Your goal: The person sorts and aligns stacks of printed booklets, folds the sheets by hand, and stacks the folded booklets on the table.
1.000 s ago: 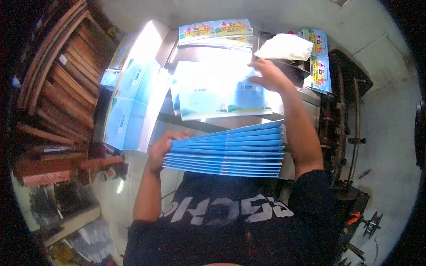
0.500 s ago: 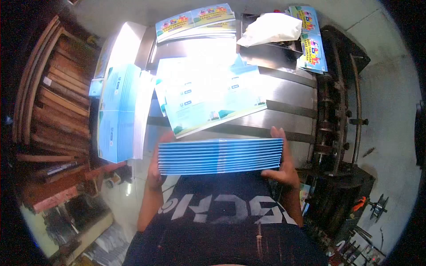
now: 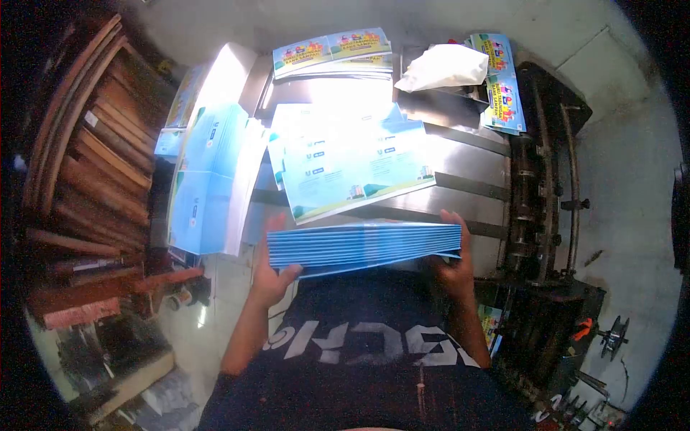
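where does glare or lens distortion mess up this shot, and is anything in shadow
Head view: glare bleaches much of the loose printed sheets near white; head view: the wooden boards at left appear bowed by wide-lens distortion, frame corners going black; head view: the right hand looks dark beside the held blue stack.

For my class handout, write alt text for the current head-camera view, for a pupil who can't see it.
A person's left hand and right hand hold a stack of blue sheets by its two ends. Beyond it, overlapping printed sheets lie on a metal table, with another stack to the left.
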### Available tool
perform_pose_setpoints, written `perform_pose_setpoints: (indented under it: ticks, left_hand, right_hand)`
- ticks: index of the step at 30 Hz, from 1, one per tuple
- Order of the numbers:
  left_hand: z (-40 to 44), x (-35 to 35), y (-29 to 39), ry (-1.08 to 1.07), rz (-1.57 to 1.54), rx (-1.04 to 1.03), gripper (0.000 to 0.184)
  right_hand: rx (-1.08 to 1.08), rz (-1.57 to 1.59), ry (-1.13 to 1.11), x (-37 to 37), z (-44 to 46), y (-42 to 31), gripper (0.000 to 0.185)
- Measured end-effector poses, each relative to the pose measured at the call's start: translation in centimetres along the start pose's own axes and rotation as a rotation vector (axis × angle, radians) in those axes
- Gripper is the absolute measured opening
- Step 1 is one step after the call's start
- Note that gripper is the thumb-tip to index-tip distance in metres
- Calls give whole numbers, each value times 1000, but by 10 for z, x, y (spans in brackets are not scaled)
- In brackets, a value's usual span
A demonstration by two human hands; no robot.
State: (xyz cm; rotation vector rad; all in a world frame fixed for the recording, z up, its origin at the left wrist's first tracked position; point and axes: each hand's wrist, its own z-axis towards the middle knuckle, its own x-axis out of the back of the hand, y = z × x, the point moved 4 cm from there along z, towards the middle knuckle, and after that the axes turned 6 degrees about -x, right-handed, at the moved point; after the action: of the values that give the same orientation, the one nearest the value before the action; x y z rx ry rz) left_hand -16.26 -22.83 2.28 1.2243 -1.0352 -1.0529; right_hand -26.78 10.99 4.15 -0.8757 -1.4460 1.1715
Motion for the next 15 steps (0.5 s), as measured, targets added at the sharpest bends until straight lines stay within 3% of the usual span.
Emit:
perform_pose_setpoints:
  ticks: [1,2,4,6,8,9,10,12,14,15]
  left_hand:
    - [-8,2,-13,-8,-118,135,106]
    - [-8,7,-15,-1,-118,128,106]
    - [-11,7,-8,-301,-187,-24,127]
    - [-9,15,1,-300,-130,-17,130]
    - [-13,13,0,-262,104,177,112]
    - [-10,6,2,-67,50,59,79]
    - [-12,1,1,-8,65,53,79]
    - [-17,2,-6,163,2,203,54]
    - [-20,1,2,286,14,154,45]
    - [-25,2,7,372,19,116,36]
  right_hand:
    - [3,-1,-7,2,-1,8,69]
    - [33,-33,-59,4,1,18,62]
    - [66,-57,-114,7,1,34,56]
    - [7,-192,-68,7,4,46,49]
    - [-35,-138,-64,6,8,49,48]
    - [-108,-94,-23,6,11,54,47]
    - [-70,-116,-11,7,11,59,48]
    - [-21,-128,-32,-4,16,45,48]
    - [-343,217,-115,-12,21,5,50]
    - [-342,156,-162,-16,29,11,52]
